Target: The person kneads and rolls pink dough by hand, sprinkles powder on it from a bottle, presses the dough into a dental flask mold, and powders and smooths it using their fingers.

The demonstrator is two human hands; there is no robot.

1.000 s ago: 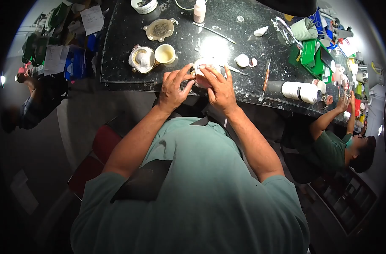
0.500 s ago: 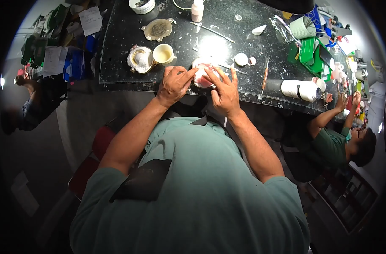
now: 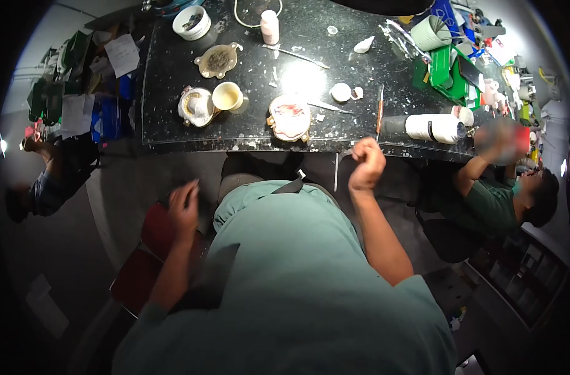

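Note:
On the black table, close to its front edge, lies a round metal mould half [image 3: 289,117] filled with white plaster and pink material, touched by neither hand. My left hand [image 3: 185,211] is off the table at the lower left, beside a red chair; its fingers are stretched and apart, with nothing in them. My right hand [image 3: 368,164] is just in front of the table edge with its fingers curled in, and nothing shows in it. Left of the mould stand a cream cup [image 3: 227,96] and a second mould half [image 3: 197,107] with a plaster cast.
A metal lid [image 3: 219,60], a white bowl [image 3: 192,24] and a pinkish bottle [image 3: 270,27] stand farther back. At right are a brown-handled tool [image 3: 380,111], a white bottle [image 3: 433,128] and a green bin [image 3: 446,70]. Another person [image 3: 494,197] sits at far right.
Both hands have let go of the pink-filled mould half and come back off the table, the left down and left, the right down and right. The right fingers have curled in.

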